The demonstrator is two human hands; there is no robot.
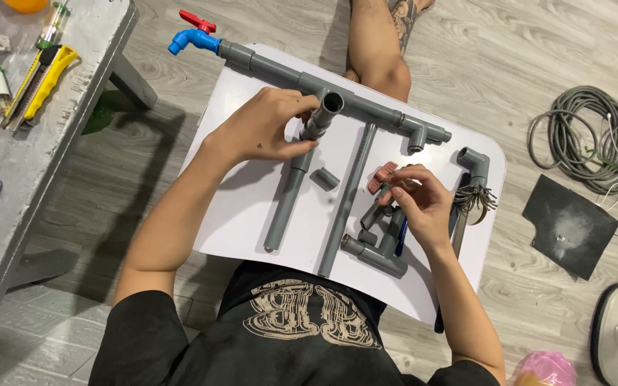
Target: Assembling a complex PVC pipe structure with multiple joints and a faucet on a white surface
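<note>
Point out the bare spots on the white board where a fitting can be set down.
Bare: the white board left of the loose grey pipe, under the left hand, and the strip between the two long pipes near the short coupling. Crowded: around the right hand, with the valve assembly and elbow.

Black T-shirt, beige chest print.

The long grey plastic pipe assembly (366, 107) looks smooth and matt. The short grey plastic pipe end (321, 118) in the left hand (266, 129) looks the same, dull and smooth. The small white board table (252, 193) is smooth with a soft shine. The pale wood-look floor (538, 64) shows a grain pattern. The blue plastic tap with a red handle (193, 36) looks a bit glossy.
</note>
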